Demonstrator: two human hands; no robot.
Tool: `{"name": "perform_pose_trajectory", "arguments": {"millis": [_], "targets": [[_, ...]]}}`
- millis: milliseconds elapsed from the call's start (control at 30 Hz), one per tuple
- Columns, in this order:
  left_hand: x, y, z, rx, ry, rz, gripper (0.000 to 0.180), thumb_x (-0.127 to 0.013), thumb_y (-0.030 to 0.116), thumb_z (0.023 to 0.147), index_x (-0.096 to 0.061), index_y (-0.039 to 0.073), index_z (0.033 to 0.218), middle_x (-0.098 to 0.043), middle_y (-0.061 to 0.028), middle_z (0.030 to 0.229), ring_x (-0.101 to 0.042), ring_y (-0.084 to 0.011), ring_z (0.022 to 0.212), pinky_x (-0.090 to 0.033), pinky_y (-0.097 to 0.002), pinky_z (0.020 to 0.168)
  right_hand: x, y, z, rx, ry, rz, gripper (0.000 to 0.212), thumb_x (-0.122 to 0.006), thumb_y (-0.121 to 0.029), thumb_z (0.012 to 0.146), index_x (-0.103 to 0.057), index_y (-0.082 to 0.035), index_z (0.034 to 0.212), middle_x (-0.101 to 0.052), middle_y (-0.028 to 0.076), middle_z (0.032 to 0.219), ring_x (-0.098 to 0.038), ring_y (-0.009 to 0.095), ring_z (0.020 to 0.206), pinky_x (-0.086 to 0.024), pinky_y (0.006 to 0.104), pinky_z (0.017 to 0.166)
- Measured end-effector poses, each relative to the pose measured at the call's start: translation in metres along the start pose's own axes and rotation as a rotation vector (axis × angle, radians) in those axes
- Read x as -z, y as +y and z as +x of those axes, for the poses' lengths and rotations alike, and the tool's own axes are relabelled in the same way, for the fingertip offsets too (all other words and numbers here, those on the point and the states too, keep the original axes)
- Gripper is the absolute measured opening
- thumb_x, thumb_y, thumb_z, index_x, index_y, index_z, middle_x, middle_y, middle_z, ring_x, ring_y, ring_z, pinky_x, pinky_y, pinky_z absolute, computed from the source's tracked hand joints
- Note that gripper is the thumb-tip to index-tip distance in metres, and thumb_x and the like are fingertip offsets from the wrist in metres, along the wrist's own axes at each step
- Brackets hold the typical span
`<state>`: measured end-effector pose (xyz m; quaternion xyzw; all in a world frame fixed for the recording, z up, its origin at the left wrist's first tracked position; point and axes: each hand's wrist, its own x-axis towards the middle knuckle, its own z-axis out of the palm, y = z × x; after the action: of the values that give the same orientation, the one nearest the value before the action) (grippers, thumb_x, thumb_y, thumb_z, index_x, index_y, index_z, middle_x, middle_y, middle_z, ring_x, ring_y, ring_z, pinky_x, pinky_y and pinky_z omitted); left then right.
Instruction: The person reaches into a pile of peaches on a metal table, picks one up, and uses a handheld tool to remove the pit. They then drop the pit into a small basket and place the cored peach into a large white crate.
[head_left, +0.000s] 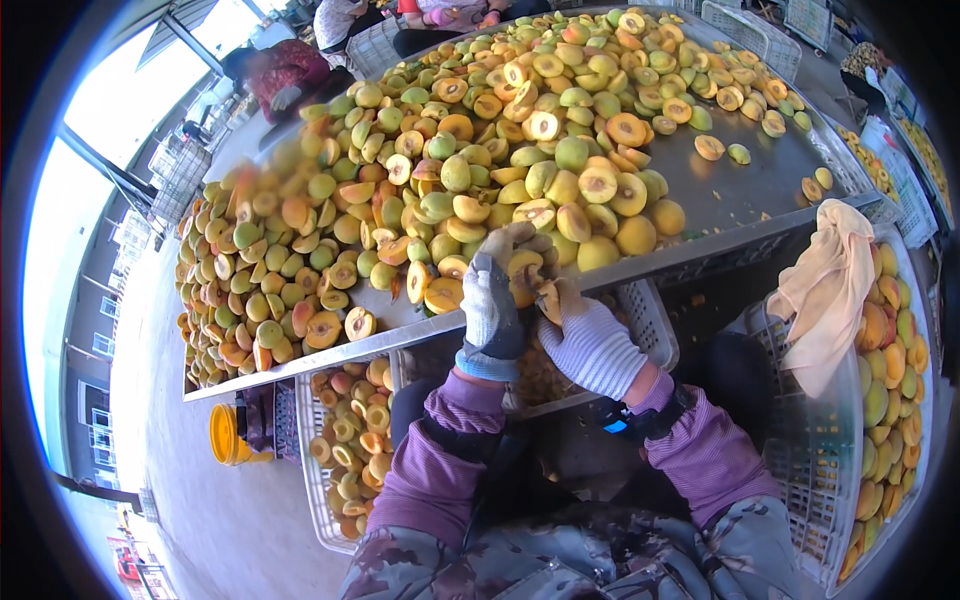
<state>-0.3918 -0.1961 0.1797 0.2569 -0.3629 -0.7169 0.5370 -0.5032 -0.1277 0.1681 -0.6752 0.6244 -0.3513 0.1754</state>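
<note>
The grey-and-white gloved left hand [492,305] clasps a rounded yellow-orange fruit [523,277] at its two o'clock; the white knit-gloved right hand [595,347], at the fruit's five o'clock, pinches a small brownish piece [548,302].

white-gloved hands [595,345], striped purple sleeves [437,462]

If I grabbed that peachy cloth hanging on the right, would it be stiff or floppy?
The cloth is probably floppy, since it droops in soft folds. It looks thin, so it's likely light. It probably wouldn't roll, being creased and draped, not round.
</note>
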Motion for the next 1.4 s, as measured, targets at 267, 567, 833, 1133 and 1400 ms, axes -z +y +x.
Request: {"name": "perform_pose_trajectory", "arguments": {"millis": [267, 567, 833, 1133, 1400], "targets": [[0.011, -0.008, 0.005, -0.086, -0.305, 0.168, 0.051, -0.042, 0.045, 0.098, -0.055, -0.002, 0.115, -0.064, -0.0121, 0.098, -0.063, -0.0216, 0.089, -0.052, -0.0346, 0.084, 0.008, 0.014, -0.003, 0.140, -0.053, 0.430, 0.026, -0.055, -0.019, 0.089, -0.051, 0.002, 0.103, -0.061, 0.023, 0.074, -0.059, 0.045, 0.072, -0.050, 0.0500, 0.067], [0.000, -0.013, -0.002, -0.193, 0.054, 0.554, 0.026, -0.050, 0.018, 0.096, -0.064, -0.003, 0.091, -0.064, -0.0055, 0.078, -0.056, -0.0116, 0.070, -0.046, -0.0239, 0.068, -0.008, 0.011, -0.009, 0.074, -0.221, 0.068, 0.036, -0.058, -0.019, 0.085, -0.052, 0.000, 0.115, -0.059, 0.027, 0.104, -0.059, 0.042, 0.095, -0.049, 0.0466, 0.081], [0.017, 0.003, 0.006, 0.011, -0.327, 0.186, 0.039, -0.053, 0.036, 0.096, -0.060, -0.002, 0.093, -0.064, -0.0107, 0.080, -0.058, -0.0160, 0.065, -0.048, -0.0274, 0.059, 0.002, -0.007, -0.010, 0.071, -0.178, 0.432, 0.026, -0.054, -0.017, 0.087, -0.056, 0.001, 0.106, -0.060, 0.025, 0.096, -0.058, 0.042, 0.091, -0.048, 0.0468, 0.080], [-0.002, 0.015, 0.004, 0.116, -0.201, 0.770, 0.035, -0.059, 0.028, 0.092, -0.068, -0.004, 0.081, -0.066, -0.0061, 0.071, -0.056, -0.0065, 0.061, -0.044, -0.0204, 0.056, 0.008, -0.007, -0.015, -0.182, -0.361, 0.573, 0.026, -0.057, -0.019, 0.088, -0.057, 0.002, 0.104, -0.063, 0.024, 0.095, -0.060, 0.042, 0.092, -0.048, 0.0435, 0.079], [0.003, 0.003, 0.006, -0.121, -0.443, 0.252, 0.043, -0.070, 0.039, 0.085, -0.064, -0.003, 0.075, -0.065, -0.0076, 0.073, -0.058, -0.0114, 0.061, -0.046, -0.0233, 0.054, -0.010, -0.004, -0.020, -0.074, -0.249, 0.801, 0.022, -0.056, -0.020, 0.090, -0.057, 0.000, 0.102, -0.059, 0.013, 0.073, -0.056, 0.027, 0.063, -0.045, 0.0351, 0.058]]}}
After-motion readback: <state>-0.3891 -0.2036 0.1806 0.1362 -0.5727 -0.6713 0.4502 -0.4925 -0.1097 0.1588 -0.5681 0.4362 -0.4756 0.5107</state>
